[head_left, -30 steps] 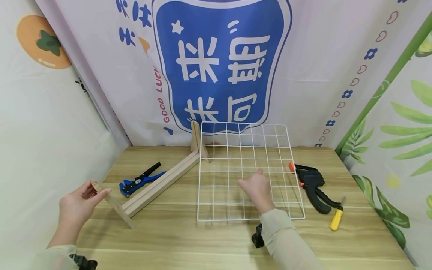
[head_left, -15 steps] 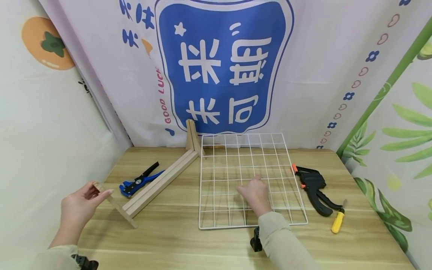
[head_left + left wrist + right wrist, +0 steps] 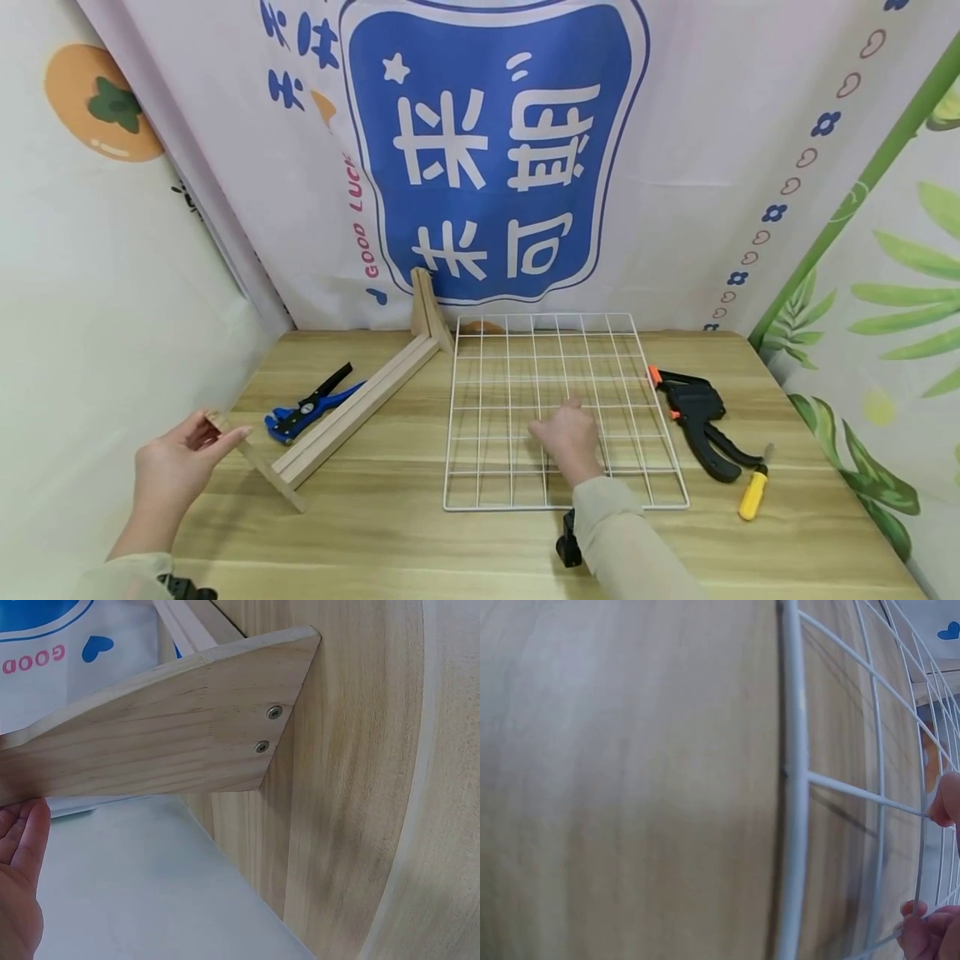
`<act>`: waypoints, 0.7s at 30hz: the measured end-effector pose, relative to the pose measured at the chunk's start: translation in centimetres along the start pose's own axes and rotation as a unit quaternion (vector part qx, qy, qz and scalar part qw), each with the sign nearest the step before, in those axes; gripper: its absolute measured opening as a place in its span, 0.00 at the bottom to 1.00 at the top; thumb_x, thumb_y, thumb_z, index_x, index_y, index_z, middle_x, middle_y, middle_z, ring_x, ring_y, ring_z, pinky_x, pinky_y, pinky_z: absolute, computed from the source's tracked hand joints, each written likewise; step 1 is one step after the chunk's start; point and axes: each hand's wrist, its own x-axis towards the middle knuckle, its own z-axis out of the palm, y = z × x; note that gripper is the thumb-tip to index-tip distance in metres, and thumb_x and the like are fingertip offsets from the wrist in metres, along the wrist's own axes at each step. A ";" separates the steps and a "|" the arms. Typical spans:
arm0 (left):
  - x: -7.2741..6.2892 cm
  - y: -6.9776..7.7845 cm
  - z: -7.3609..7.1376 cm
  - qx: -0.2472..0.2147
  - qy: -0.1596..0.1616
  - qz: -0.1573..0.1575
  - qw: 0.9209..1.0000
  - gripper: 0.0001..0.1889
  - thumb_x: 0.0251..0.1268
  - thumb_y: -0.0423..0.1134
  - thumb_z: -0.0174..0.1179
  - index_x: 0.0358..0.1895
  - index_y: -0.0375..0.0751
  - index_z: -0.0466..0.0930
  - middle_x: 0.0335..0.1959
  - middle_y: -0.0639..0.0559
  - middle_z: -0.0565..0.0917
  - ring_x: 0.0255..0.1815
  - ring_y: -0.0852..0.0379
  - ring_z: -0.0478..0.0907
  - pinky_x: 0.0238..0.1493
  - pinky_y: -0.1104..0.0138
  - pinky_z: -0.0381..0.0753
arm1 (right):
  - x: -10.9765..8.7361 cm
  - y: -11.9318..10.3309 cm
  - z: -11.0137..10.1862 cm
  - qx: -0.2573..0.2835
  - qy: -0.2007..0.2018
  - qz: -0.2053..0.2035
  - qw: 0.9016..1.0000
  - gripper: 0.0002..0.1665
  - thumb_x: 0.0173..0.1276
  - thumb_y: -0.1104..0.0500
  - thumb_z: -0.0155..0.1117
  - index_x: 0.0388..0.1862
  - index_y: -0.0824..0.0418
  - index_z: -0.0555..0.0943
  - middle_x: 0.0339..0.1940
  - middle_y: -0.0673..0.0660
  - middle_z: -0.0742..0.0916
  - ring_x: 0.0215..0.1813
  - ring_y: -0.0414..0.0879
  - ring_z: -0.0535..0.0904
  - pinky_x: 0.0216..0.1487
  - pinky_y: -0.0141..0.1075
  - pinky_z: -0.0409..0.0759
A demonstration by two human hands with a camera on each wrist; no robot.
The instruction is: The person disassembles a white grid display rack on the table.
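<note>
At the left, my left hand [image 3: 176, 467] pinches the upper end of a wooden side piece [image 3: 150, 727] between thumb and fingers. This piece, with two screws showing in the left wrist view, ends a wooden stand whose long grooved bar [image 3: 360, 412] runs diagonally to a matching upright [image 3: 429, 312] at the back. My right hand [image 3: 572, 437] grips thin wires near the middle of a white wire grid panel [image 3: 517, 508]. The panel lies low over the table, its near edge close to the surface and its far left corner beside the back upright.
Blue-and-black wire strippers [image 3: 307, 408] lie left of the bar. A black bar clamp [image 3: 696, 417] with orange pads sits at the grid's right edge, with a yellow-handled screwdriver [image 3: 753, 493] near it. A printed cloth [image 3: 675, 242] hangs behind the wooden table [image 3: 420, 558].
The wire grid has come down, its far edge sinking toward the table and its near edge shifting slightly toward me. The stand's back upright has shifted a little left. My left hand keeps its hold.
</note>
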 end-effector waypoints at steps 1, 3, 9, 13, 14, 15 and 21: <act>0.0 0.0 0.0 -0.001 0.000 -0.002 1.000 0.39 0.54 0.54 0.65 0.60 0.24 0.66 0.49 0.33 0.76 0.24 0.96 0.58 0.24 0.92 0.68 | -0.1 0.0 0.1 -0.001 0.001 -0.002 1.000 0.45 0.49 0.42 0.58 0.51 0.81 0.66 0.10 0.50 0.69 0.12 0.41 0.60 0.08 0.28 0.56; -0.1 0.0 0.1 -0.001 0.001 -0.003 1.000 0.39 0.54 0.54 0.65 0.60 0.24 0.66 0.48 0.32 0.76 0.24 0.96 0.58 0.24 0.92 0.68 | -0.1 0.2 0.2 -0.011 -0.002 -0.005 1.000 0.49 0.51 0.41 0.56 0.57 0.82 0.63 0.07 0.48 0.67 0.11 0.39 0.57 0.08 0.27 0.53; 0.0 0.0 0.1 0.010 0.003 -0.004 1.000 0.41 0.54 0.55 0.64 0.60 0.23 0.64 0.48 0.31 0.76 0.24 0.96 0.58 0.23 0.92 0.66 | -0.2 0.6 0.8 -0.009 -0.011 -0.007 1.000 0.52 0.53 0.41 0.54 0.63 0.82 0.59 0.05 0.46 0.63 0.10 0.37 0.52 0.08 0.27 0.49; -0.1 0.1 0.1 0.000 0.000 -0.015 1.000 0.41 0.54 0.55 0.65 0.61 0.24 0.64 0.49 0.32 0.76 0.24 0.96 0.60 0.23 0.91 0.67 | -0.2 0.8 1.0 0.003 -0.011 -0.005 1.000 0.51 0.53 0.42 0.55 0.63 0.81 0.60 0.04 0.46 0.63 0.09 0.36 0.51 0.07 0.26 0.47; -0.1 0.2 0.1 -0.001 0.004 -0.011 1.000 0.41 0.54 0.54 0.65 0.60 0.24 0.65 0.48 0.32 0.76 0.23 0.96 0.59 0.23 0.92 0.67 | -0.2 0.8 1.1 0.003 -0.011 -0.006 1.000 0.51 0.53 0.42 0.55 0.63 0.81 0.60 0.04 0.45 0.62 0.09 0.36 0.50 0.07 0.26 0.47; -0.1 0.2 0.2 -0.004 0.006 -0.009 1.000 0.40 0.54 0.53 0.65 0.60 0.23 0.65 0.48 0.32 0.76 0.23 0.96 0.58 0.24 0.92 0.67 | -0.2 0.8 1.1 0.003 -0.012 -0.007 1.000 0.51 0.53 0.42 0.55 0.63 0.81 0.60 0.04 0.45 0.62 0.09 0.36 0.50 0.07 0.26 0.47; -0.1 0.3 0.3 -0.014 0.016 -0.001 1.000 0.38 0.55 0.51 0.66 0.59 0.23 0.66 0.47 0.31 0.76 0.24 0.96 0.59 0.24 0.92 0.68 | -0.1 0.7 1.0 0.007 -0.010 -0.017 1.000 0.49 0.52 0.46 0.54 0.63 0.81 0.61 0.01 0.44 0.59 0.08 0.36 0.49 0.06 0.26 0.46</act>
